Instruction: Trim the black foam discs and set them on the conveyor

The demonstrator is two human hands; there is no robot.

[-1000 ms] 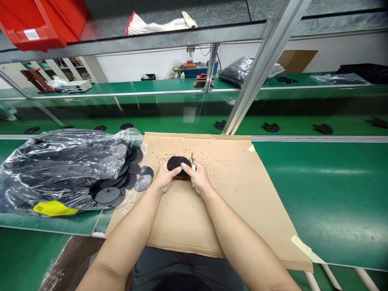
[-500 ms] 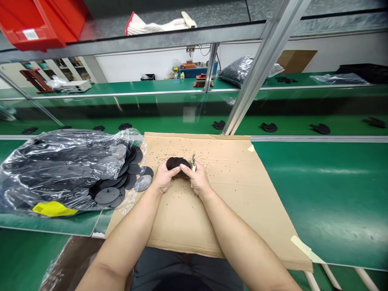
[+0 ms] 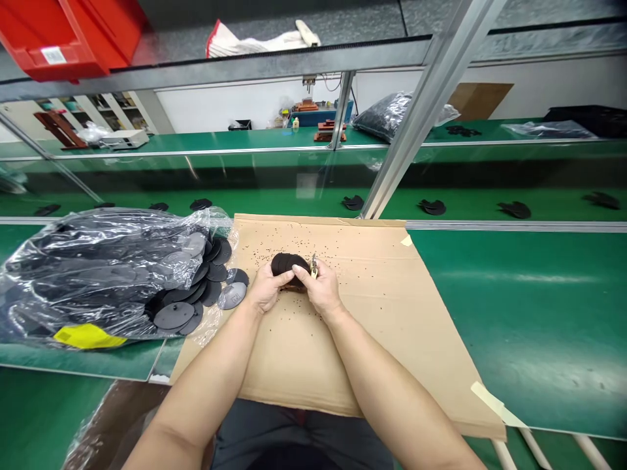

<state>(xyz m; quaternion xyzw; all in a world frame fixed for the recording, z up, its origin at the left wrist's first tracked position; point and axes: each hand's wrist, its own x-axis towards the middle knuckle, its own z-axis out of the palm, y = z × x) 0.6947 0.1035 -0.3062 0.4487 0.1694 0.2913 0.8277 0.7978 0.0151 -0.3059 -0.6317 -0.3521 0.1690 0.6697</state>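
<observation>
Above the cardboard sheet [image 3: 392,339], a fanned stack of black discs [image 3: 288,262] is held between both hands. My left hand [image 3: 266,289] is closed on the left edge of the stack, thumb on top. My right hand [image 3: 323,287] is closed too, its thumb pressing the front disc. Tucked in that same hand is a pair of small nippers [image 3: 314,266] with metal jaws and a pale yellow handle, pointing away from me. The fingers under the discs are hidden. Tiny black bits lie scattered on the cardboard around the hands.
A clear plastic bag [image 3: 98,274] at left spills loose black discs [image 3: 174,316] onto the cardboard's edge. Several small piles of discs lie on the green belt [image 3: 294,203] behind. A slanted metal post [image 3: 416,117] rises at the back. Overhead, a shelf bears a red bin [image 3: 68,39] and a glove [image 3: 255,44].
The discs have tilted and shifted slightly in the hands, so more of their dark faces shows. Both hands keep their hold, and the view has moved very slightly.
</observation>
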